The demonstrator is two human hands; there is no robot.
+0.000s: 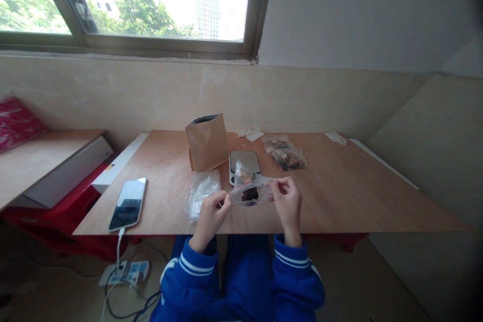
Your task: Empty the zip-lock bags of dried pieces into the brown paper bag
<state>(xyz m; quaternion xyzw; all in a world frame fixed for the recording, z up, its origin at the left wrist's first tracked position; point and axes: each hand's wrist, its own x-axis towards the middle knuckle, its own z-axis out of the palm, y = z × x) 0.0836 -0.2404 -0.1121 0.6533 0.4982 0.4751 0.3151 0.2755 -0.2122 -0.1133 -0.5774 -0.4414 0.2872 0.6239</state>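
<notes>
step: small clear zip bag [250, 193] of dark pieces held up by its top edge, lower centre | left hand [211, 214] pinching left corner, right hand [287, 201] pinching right corner | next likely needs: level mouth, even two-corner grip | digital scale [245, 162] just behind

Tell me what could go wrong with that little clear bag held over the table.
1. The zip bag is pinched only at its ends by the left hand and right hand. Whether its top is sealed cannot be seen, so the dark pieces might spill onto the table.
2. The phone lies at the table's edge with its cable hanging down. A snag could pull it off.
</notes>
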